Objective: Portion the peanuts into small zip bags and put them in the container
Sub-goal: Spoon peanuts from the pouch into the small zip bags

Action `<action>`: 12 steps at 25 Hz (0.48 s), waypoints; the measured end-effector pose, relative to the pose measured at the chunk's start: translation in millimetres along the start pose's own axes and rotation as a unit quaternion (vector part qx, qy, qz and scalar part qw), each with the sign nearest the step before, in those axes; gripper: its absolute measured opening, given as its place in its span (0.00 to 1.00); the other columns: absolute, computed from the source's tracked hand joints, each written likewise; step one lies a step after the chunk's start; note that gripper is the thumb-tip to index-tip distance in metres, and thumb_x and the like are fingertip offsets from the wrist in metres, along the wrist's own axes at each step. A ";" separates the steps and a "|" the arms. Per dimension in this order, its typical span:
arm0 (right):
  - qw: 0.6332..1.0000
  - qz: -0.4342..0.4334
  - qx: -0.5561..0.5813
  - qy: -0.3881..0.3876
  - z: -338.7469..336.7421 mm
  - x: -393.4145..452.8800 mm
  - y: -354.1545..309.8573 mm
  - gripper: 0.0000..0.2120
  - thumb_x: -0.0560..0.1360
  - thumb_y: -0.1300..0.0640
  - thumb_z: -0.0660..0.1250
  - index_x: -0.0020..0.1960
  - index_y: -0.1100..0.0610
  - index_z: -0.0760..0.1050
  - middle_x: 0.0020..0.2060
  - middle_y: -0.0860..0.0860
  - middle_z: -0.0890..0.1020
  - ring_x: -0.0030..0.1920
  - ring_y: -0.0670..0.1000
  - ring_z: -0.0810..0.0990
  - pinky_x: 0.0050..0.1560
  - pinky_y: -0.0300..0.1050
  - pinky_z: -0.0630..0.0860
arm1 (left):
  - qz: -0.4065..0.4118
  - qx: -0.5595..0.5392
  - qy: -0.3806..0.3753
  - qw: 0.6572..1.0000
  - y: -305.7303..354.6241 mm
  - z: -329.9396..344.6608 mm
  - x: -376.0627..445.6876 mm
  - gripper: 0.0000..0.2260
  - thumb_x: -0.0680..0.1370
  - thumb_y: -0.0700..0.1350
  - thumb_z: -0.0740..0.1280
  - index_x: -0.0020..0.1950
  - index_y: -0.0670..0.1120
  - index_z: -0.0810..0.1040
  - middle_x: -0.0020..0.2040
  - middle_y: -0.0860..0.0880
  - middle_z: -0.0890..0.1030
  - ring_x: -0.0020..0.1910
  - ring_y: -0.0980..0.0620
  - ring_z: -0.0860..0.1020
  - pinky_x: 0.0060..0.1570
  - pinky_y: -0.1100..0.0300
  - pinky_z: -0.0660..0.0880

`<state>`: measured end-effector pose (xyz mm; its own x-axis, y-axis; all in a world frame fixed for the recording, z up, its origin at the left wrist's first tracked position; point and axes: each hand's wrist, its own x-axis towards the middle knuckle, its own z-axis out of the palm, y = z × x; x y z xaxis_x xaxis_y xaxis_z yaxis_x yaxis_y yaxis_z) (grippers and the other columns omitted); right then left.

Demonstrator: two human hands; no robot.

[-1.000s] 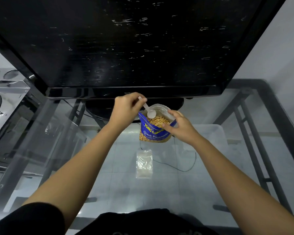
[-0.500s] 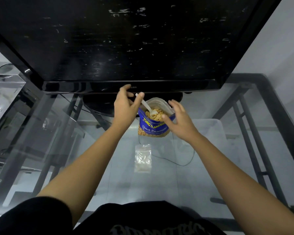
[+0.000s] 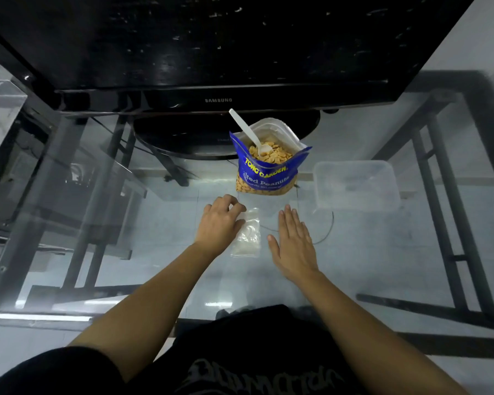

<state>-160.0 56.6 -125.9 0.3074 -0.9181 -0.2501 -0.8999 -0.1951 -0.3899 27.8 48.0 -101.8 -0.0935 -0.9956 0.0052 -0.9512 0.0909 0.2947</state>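
Dim cool light, overhead glare streaks on the glass table (image 3: 69,309), wide-angle edge bending, soft focus

Open blue peanut bag (image 3: 268,169) upright, spoon (image 3: 247,132) inside; clear zip bags (image 3: 247,233) flat

A blue peanut bag (image 3: 268,172) with yellow and white lettering holds golden-tan peanuts (image 3: 271,155) and a white spoon (image 3: 247,132) on a clear glass desk (image 3: 368,252), beside a translucent container (image 3: 357,185), a clear zip bag (image 3: 248,235) and a glossy black television (image 3: 211,52).
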 end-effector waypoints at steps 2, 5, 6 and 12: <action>0.999 -0.002 -0.032 0.007 6.1 0.0 2.2 0.37 0.72 0.40 0.33 0.75 0.59 0.44 0.77 0.54 0.46 0.77 0.52 0.44 0.73 0.45 0.39 | -0.008 0.006 -0.006 1.000 1.7 1.6 2.9 0.11 0.70 0.41 0.72 0.52 0.43 0.79 0.52 0.40 0.79 0.49 0.39 0.78 0.45 0.47 0.74; 0.999 -0.001 -0.054 0.003 5.9 -0.7 2.4 0.37 0.72 0.40 0.31 0.76 0.59 0.42 0.77 0.53 0.45 0.77 0.51 0.43 0.72 0.45 0.39 | 0.001 0.011 -0.005 1.000 2.5 2.1 4.0 0.08 0.71 0.41 0.72 0.48 0.43 0.80 0.52 0.41 0.79 0.48 0.40 0.78 0.44 0.47 0.73; 0.998 0.000 -0.060 -0.002 5.9 -0.5 2.7 0.37 0.71 0.40 0.31 0.75 0.58 0.41 0.77 0.53 0.44 0.77 0.51 0.43 0.72 0.45 0.38 | 0.015 0.015 0.001 1.000 1.6 1.5 3.7 0.06 0.70 0.41 0.73 0.46 0.43 0.80 0.51 0.41 0.80 0.46 0.40 0.78 0.42 0.48 0.73; 0.985 0.062 0.155 -0.029 -18.5 1.4 -10.5 0.27 0.80 0.44 0.40 0.76 0.56 0.48 0.77 0.51 0.50 0.76 0.48 0.46 0.74 0.44 0.40 | 0.035 -0.139 -0.034 0.989 4.0 -30.6 1.7 0.04 0.71 0.44 0.68 0.43 0.45 0.80 0.46 0.49 0.81 0.46 0.51 0.74 0.44 0.59 0.69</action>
<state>-155.9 51.0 -105.7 0.2264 -0.9052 -0.3598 -0.7964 0.0407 -0.6034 32.8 45.9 -71.4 -0.1854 -0.9823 -0.0261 -0.8245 0.1410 0.5480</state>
